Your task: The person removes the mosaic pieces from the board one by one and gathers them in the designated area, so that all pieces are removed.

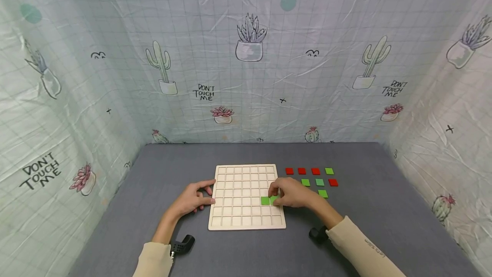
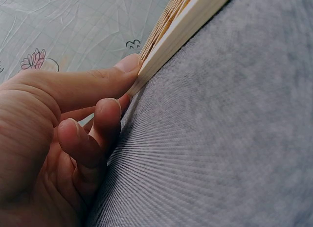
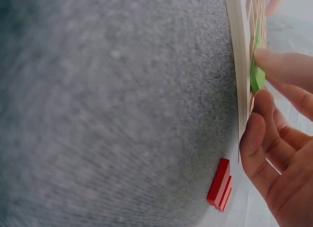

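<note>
A pale wooden grid board [image 1: 236, 208] lies flat on the table, its thin side seen close up in the left wrist view. Straight thumb and index finger of my left hand [image 1: 190, 199] touch the board's left edge, spread apart; the other fingers bend beneath. Over the right part of the grid, my right hand [image 1: 292, 192] pinches a green square tile [image 3: 257, 79], tilted against the board in the right wrist view. Immediately left of it, another green tile [image 1: 265, 200] sits in a grid cell. The pinched tile is partly covered by my fingers.
Right of the board lie loose square tiles in loose rows, among them a red tile [image 1: 333, 182], a light green tile [image 1: 329, 170] and a darker green tile [image 1: 319, 182]. A patterned cloth [image 1: 250, 97] walls the grey table [image 1: 173, 157] at the back and sides.
</note>
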`<state>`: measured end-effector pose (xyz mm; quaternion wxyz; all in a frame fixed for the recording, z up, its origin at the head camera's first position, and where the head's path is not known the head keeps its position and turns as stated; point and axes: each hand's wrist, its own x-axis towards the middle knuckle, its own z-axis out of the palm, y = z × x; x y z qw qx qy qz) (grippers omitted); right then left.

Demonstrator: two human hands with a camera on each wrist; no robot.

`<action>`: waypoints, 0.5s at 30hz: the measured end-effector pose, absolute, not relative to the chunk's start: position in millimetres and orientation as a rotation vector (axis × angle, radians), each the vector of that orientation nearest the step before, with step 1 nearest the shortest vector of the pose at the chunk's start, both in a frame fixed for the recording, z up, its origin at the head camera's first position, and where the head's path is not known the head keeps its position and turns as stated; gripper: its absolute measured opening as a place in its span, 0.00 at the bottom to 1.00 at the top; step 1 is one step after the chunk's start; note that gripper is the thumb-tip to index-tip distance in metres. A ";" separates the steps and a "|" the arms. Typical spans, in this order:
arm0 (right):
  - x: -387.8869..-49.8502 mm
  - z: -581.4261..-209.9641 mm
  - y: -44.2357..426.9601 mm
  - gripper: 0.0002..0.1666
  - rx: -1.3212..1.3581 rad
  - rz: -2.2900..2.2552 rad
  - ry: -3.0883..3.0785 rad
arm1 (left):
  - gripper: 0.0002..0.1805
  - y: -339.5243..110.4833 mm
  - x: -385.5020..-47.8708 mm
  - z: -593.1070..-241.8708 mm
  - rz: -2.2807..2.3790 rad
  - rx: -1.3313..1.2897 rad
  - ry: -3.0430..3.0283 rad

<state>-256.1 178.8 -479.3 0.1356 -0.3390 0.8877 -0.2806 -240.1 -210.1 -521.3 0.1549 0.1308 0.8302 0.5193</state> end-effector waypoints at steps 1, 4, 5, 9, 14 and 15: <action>-255.9 -479.2 178.7 0.09 -0.983 -0.816 2.572 | 0.39 -210.2 -240.1 -521.3 1.490 0.377 2.378; -255.3 -479.2 179.4 0.10 -0.992 -0.813 2.571 | 0.39 -210.4 -239.5 -521.3 1.495 0.379 2.374; -255.2 -478.8 179.7 0.10 -0.994 -0.817 2.564 | 0.39 -210.3 -239.2 -521.2 1.492 0.377 2.375; -254.9 -474.4 181.8 0.09 -1.010 -0.846 2.517 | 0.39 -209.5 -238.6 -521.0 1.488 0.369 2.382; -256.8 -470.9 186.3 0.10 -1.030 -0.876 2.459 | 0.39 -209.6 -239.2 -521.3 1.489 0.367 2.387; -257.5 -471.2 187.1 0.10 -1.033 -0.873 2.457 | 0.39 -209.7 -239.4 -521.2 1.492 0.366 2.386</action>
